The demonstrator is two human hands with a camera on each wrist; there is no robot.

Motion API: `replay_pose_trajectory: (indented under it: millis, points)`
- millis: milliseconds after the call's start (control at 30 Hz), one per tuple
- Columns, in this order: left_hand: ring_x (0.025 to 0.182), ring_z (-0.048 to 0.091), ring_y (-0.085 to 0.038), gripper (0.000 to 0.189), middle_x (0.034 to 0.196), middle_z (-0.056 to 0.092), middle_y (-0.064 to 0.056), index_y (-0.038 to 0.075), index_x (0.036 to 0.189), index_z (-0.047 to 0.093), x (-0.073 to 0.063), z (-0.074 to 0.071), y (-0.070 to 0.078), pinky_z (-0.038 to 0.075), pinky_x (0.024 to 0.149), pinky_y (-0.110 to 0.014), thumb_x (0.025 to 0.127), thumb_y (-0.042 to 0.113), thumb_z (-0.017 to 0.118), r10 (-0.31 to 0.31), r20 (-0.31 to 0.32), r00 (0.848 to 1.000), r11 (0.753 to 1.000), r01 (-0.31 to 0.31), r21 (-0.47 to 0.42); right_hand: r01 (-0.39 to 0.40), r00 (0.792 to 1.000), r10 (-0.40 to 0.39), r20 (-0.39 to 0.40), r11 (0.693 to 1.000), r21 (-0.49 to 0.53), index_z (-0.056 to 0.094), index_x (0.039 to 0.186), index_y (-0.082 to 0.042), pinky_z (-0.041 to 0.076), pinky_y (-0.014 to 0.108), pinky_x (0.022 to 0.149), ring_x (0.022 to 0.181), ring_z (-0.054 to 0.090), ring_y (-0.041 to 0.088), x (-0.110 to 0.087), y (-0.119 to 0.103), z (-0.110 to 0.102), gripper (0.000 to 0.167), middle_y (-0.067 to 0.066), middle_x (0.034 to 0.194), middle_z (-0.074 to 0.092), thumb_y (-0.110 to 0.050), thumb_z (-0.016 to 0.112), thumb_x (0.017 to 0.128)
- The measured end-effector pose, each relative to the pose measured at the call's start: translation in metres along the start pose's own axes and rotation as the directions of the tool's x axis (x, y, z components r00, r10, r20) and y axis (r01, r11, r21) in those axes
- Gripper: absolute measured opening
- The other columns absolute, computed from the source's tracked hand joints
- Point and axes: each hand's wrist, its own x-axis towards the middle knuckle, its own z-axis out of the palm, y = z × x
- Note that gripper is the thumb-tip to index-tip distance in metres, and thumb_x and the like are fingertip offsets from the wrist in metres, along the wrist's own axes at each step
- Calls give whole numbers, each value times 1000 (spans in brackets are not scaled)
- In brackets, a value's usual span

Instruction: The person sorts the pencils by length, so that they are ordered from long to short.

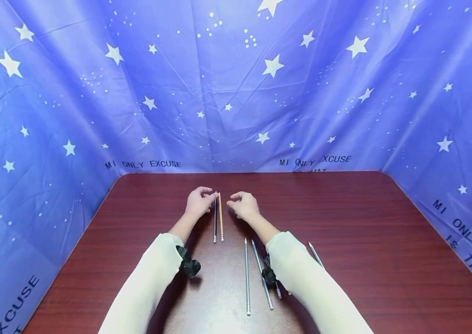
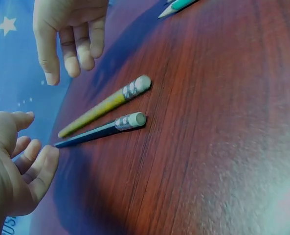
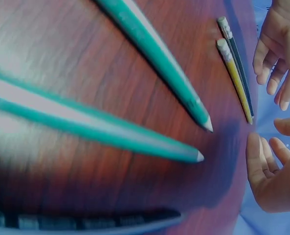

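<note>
A black pencil (image 1: 214, 227) and a yellow pencil (image 1: 221, 222) lie side by side on the table, white eraser ends toward me. My left hand (image 1: 199, 202) is beside their far ends, fingers loosely bent, with fingertips right at the black pencil's end in the left wrist view. To the right of the yellow pencil, apart from it, my right hand (image 1: 245, 206) hovers with relaxed fingers. Nothing shows in its grasp. In the right wrist view, two green pencils (image 3: 154, 56) (image 3: 100, 125) point toward the hands.
The brown table (image 1: 136, 204) meets a blue star-printed cloth (image 1: 219, 83) at its back and sides. Under my right forearm, more pencils are partly hidden; one pencil (image 1: 315, 254) pokes out on its right. Dark wrist cameras (image 1: 188, 261) sit on both sleeves.
</note>
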Motion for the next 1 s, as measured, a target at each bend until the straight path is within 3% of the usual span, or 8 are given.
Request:
replay_pose_trajectory:
  millis: [267,533,833,1000]
  points:
    - [67,63,-23,38,94,64,-15,1,113,61,-16,-1,9,55,53,-23,84,24,68,39,57,998,997,-42,62,44,999,-44,28,999,-12,64,112,-5,45,20,43,38,49,7,-10,-1,-13,31,6,63,62,-20,67,85]
    - [56,57,-14,40,81,62,-8,-2,113,60,-30,2,17,54,51,-25,82,21,71,92,122,988,994,-99,54,91,994,-89,57,996,-23,64,111,-3,46,19,41,42,52,11,-24,-1,-26,32,5,65,61,-19,68,84]
    - [69,64,-36,40,86,64,-12,-5,115,59,-46,7,26,59,59,-35,83,17,69,119,203,972,991,-129,36,133,987,-129,95,991,-33,64,111,-3,52,25,44,46,54,13,-38,2,-42,32,1,66,59,-18,69,83]
    - [58,61,-26,38,82,64,-10,-4,113,59,-53,9,29,57,55,-34,83,17,70,117,243,963,992,-127,27,152,982,-147,119,987,-41,64,111,-3,55,30,47,52,61,24,-46,5,-49,32,2,68,60,-18,69,83]
